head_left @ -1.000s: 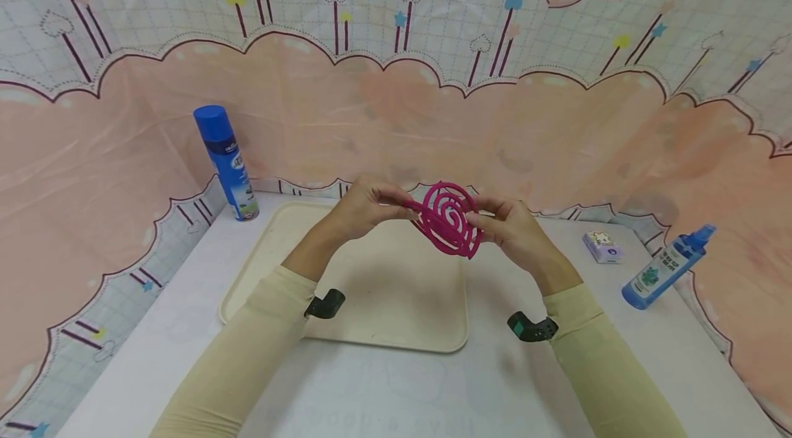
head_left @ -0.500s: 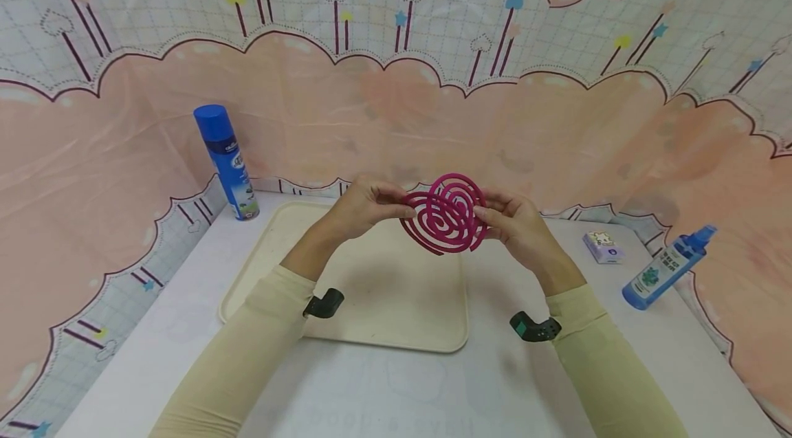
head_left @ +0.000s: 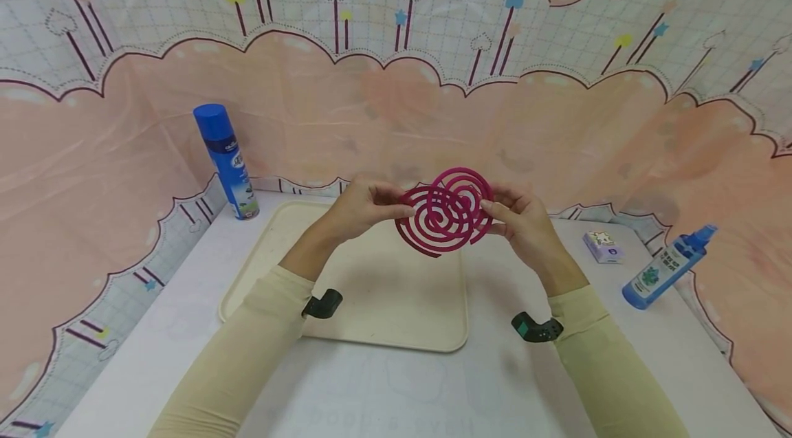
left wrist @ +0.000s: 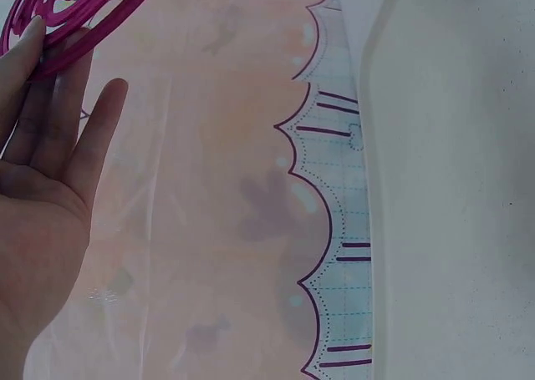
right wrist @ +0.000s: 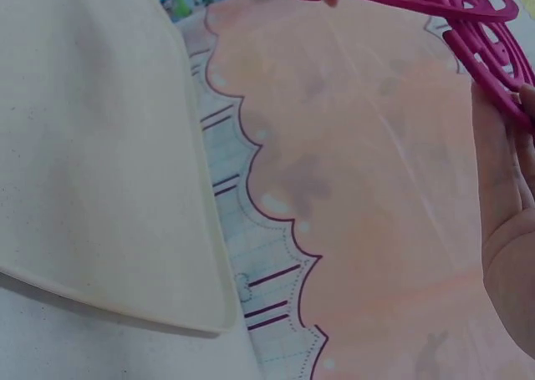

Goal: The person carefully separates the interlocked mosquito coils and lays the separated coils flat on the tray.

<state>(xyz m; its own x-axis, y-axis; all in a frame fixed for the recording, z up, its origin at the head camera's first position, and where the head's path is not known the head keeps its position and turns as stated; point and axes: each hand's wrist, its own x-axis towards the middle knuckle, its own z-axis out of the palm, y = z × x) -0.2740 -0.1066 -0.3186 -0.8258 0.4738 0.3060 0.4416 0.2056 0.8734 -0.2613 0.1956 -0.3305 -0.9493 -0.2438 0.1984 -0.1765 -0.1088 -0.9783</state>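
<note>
Two magenta mosquito coils are held in the air above the tray's right part, overlapping and partly spread apart. My left hand (head_left: pixel 365 210) pinches the left edge of the nearer, darker coil (head_left: pixel 436 218) between thumb and fingers. At the right, my right hand (head_left: pixel 524 228) pinches the edge of the other coil (head_left: pixel 460 171), which sits behind and higher. In the right wrist view the two cross at an angle; whether their spirals are still interlocked is unclear. The left wrist view shows thumb and fingers on the coil's rim, the little finger standing away.
A cream tray (head_left: pixel 383 314) lies on the white table (head_left: pixel 383 390) below the hands. A blue spray can (head_left: pixel 227 163) stands back left. At right are a small purple-white box (head_left: pixel 602 247) and a blue spray bottle (head_left: pixel 668 267). A patterned cloth (head_left: pixel 396 115) hangs behind.
The coils have turned from edge-on to facing the camera and spread apart sideways. My right hand has shifted slightly right; the left hand has barely moved.
</note>
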